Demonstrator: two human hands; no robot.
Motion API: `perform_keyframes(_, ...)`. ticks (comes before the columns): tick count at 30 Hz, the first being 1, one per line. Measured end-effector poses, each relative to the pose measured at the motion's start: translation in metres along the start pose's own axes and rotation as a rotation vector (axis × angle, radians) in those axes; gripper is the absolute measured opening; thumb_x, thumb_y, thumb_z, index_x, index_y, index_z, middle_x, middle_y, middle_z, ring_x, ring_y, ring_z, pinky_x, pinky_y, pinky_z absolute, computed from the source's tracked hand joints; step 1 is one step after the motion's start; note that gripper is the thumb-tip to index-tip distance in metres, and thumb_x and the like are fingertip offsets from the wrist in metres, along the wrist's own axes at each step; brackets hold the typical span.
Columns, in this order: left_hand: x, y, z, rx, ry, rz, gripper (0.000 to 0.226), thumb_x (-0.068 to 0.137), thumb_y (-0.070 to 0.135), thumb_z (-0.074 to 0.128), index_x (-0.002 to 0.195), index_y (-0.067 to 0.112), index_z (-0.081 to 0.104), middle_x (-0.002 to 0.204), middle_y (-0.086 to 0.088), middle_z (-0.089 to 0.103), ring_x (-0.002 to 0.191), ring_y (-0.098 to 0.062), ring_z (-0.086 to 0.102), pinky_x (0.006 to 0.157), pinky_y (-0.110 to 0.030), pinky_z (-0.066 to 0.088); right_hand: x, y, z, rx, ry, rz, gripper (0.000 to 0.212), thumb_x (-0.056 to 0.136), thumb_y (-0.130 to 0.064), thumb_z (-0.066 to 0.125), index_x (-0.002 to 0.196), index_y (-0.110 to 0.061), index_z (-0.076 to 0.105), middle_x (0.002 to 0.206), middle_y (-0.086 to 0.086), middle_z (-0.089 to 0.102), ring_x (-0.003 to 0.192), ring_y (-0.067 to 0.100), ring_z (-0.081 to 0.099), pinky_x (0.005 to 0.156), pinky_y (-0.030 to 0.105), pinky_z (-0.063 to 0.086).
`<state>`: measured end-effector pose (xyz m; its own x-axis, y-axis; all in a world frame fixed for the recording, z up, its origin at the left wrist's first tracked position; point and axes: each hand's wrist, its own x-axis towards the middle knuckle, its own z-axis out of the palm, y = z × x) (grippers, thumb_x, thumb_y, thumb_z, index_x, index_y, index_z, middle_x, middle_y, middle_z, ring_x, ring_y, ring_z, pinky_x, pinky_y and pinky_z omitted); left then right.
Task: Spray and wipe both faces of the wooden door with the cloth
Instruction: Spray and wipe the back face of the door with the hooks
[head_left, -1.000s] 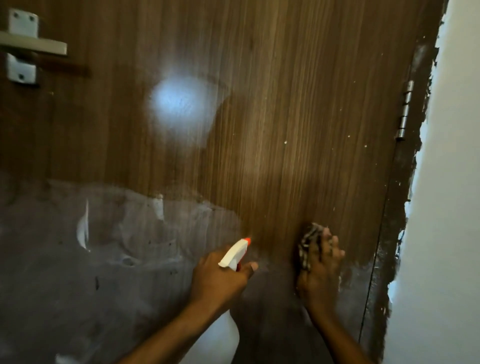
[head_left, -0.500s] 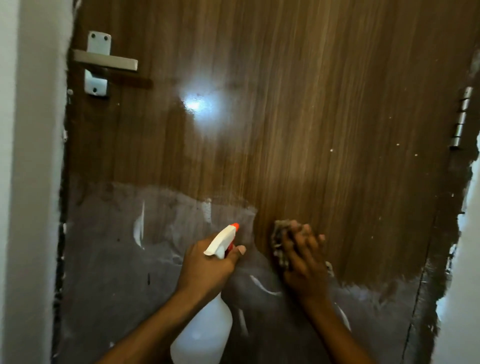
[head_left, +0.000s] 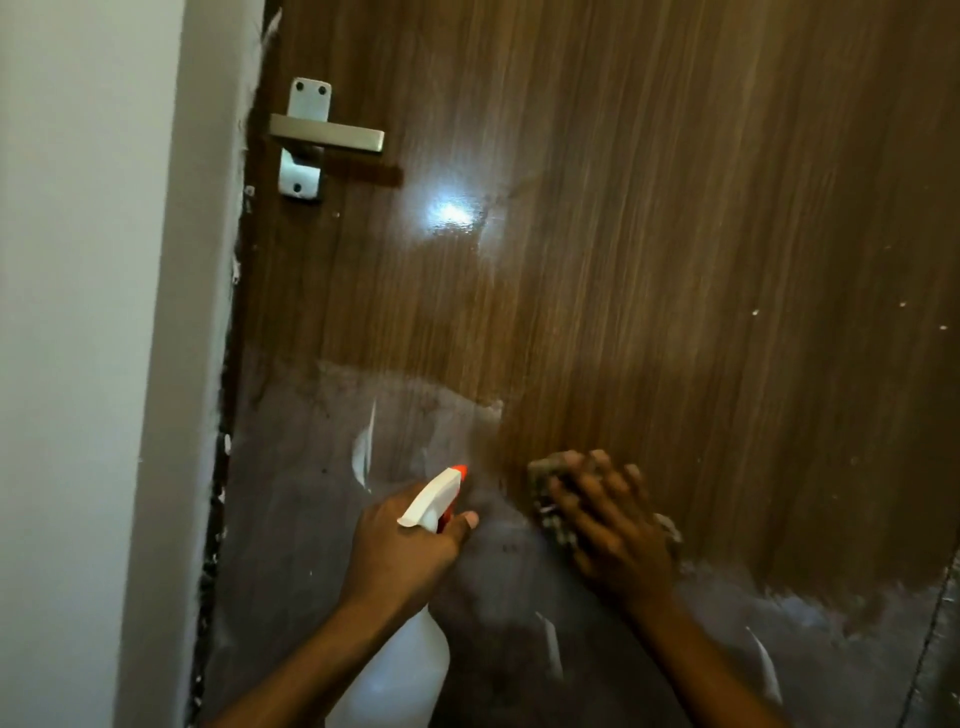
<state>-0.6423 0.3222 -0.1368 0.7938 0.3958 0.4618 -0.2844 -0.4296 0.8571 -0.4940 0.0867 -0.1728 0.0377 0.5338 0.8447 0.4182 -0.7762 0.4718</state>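
A: Which step is the person on?

B: Wiping, by the look of it. The door (head_left: 649, 249) fills the view, with the wall (head_left: 78, 364) at its left edge. Its upper part shows glossy wood, while a dull grey film (head_left: 311, 530) covers the lower band. This face looks roughly half done, and the other face is out of sight.

A: And the bottle?

B: The bottle (head_left: 395, 670) hangs below the left hand (head_left: 405, 551), which is wrapped round its neck with a finger at the trigger. Its body is cloudy white, and how much liquid it holds cannot be told.

A: The other hand?

B: The right hand (head_left: 618, 530) has its fingers spread and presses the cloth (head_left: 544, 480) flat to the door, right where wood meets film.

A: What next?

B: Probably a squirt onto the film, since the nozzle (head_left: 460, 470) points at it from just beside the cloth. After that, firm strokes down and to the left. Drips running down the door are the risk.
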Motion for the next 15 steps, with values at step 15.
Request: perform_keyframes(15, 0.016, -0.030, -0.088, -0.024, 0.176, -0.034, 0.033, 0.079, 0.027, 0.072, 0.109, 0.013, 0.065, 0.077, 0.008, 0.058, 0.066, 0.000, 0.053, 0.057, -0.008, 0.037, 0.078, -0.107, 0.042, 0.093, -0.037, -0.246, 0.049, 0.099, -0.036, 0.053, 0.146, -0.023, 0.050, 0.157, 0.004, 0.038, 0.147, 0.028, 0.032, 0.115, 0.051, 0.031)
